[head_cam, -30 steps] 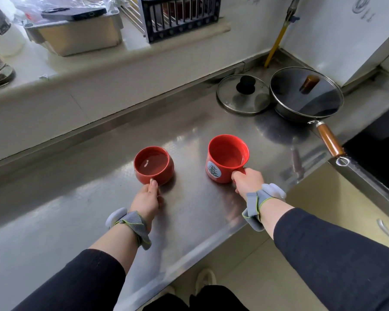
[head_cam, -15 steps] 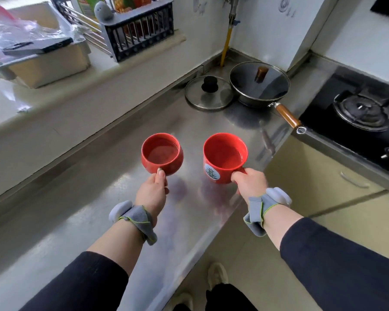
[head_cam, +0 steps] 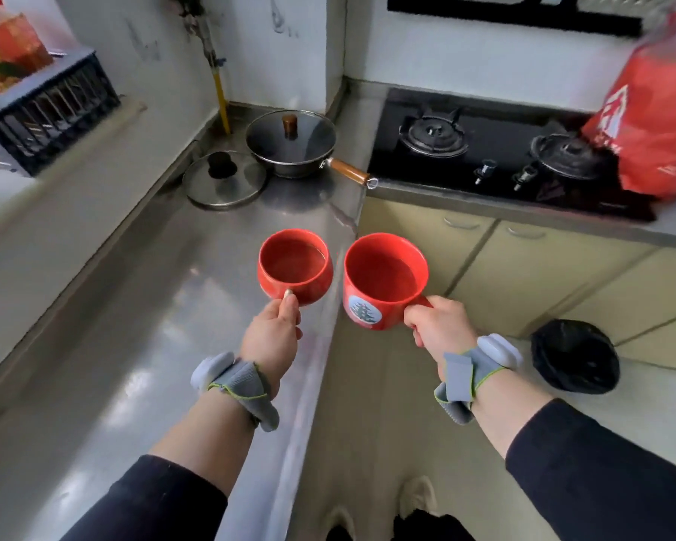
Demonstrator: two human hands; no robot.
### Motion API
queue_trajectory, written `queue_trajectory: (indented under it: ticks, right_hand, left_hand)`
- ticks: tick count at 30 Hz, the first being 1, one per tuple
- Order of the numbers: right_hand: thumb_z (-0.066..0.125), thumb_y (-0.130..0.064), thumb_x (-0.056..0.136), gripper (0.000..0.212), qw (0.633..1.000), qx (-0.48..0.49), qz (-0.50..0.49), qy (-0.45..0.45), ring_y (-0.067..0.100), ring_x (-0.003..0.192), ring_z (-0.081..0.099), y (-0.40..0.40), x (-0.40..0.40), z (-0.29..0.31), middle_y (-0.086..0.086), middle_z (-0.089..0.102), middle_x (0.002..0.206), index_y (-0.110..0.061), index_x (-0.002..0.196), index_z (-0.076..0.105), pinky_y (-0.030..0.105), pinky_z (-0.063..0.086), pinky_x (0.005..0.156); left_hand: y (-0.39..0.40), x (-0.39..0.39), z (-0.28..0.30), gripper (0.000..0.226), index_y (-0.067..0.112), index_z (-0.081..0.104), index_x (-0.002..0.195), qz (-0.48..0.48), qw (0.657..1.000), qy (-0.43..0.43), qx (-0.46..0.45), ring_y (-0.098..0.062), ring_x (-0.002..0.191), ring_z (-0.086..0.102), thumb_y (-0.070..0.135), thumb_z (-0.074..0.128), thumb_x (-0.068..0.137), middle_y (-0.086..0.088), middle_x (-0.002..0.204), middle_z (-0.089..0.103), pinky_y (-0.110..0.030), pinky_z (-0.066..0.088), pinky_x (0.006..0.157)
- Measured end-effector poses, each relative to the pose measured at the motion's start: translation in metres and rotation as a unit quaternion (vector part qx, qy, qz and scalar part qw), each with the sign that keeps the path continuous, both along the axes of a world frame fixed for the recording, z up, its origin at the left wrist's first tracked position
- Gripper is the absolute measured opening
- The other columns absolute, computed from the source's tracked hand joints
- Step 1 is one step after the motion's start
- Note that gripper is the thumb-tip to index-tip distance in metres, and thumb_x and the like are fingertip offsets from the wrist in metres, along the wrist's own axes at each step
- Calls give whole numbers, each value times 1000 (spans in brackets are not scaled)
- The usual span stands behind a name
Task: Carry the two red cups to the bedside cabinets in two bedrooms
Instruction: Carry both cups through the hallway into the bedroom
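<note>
Two red cups with liquid in them are in the air at the middle of the head view. My left hand [head_cam: 272, 337] grips the handle of the rounder red cup [head_cam: 294, 267], which hangs over the front edge of the steel counter [head_cam: 133, 345]. My right hand [head_cam: 440, 326] grips the handle of the taller red cup [head_cam: 383, 281], the one with a white tree badge, held out past the counter over the floor. Both cups sit upright, side by side and close together.
A lidded frying pan [head_cam: 291, 144] and a loose glass lid [head_cam: 225, 179] lie at the counter's far end. A black gas hob [head_cam: 504, 154] runs along the right wall beside a red bag [head_cam: 656, 126]. A black bin [head_cam: 574, 355] stands on the floor below the cabinets.
Both cups have risen off the counter and moved right toward its edge. The view has swung right, bringing the hob, the cabinets and the floor into sight.
</note>
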State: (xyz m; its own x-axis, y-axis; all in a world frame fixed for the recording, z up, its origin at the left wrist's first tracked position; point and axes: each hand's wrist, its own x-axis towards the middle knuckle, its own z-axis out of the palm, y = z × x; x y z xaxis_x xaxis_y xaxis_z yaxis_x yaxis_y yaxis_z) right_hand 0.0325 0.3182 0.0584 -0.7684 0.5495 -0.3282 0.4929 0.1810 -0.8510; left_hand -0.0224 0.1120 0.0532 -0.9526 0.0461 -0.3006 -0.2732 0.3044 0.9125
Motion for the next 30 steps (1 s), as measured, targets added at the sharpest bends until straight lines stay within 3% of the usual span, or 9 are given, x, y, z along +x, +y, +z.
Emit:
queue_trajectory:
  ticks: [8, 17, 21, 30]
  right_hand:
    - [53, -25, 48, 9, 991, 2, -133, 18, 20, 49, 31, 68, 88, 21, -6, 35, 38, -19, 43, 50, 28, 23, 50]
    - [54, -23, 47, 8, 952, 34, -300, 42, 22, 54, 30, 167, 247, 45, 0, 35, 42, -16, 44, 50, 30, 24, 50]
    - [54, -20, 46, 10, 926, 27, -376, 38, 21, 60, 28, 209, 331, 51, 8, 33, 55, -16, 43, 46, 34, 24, 55]
    - [53, -19, 44, 5, 845, 24, -532, 46, 26, 62, 31, 280, 509, 56, 9, 34, 56, -18, 40, 50, 36, 26, 56]
  left_hand:
    - [88, 29, 10, 43, 19, 47, 61, -117, 992, 38, -4, -24, 63, 49, 52, 40, 88, 1, 59, 50, -35, 35, 64]
    - [227, 127, 33, 45, 21, 50, 61, -288, 956, 59, -11, -24, 64, 48, 61, 35, 78, 4, 59, 53, -35, 37, 67]
    - [292, 195, 37, 45, 22, 51, 63, -347, 937, 35, 10, -24, 62, 46, 62, 37, 76, 2, 60, 55, -36, 35, 64]
    - [432, 349, 41, 42, 21, 53, 67, -492, 870, 14, 15, -19, 54, 42, 53, 39, 88, -4, 63, 57, -30, 30, 54]
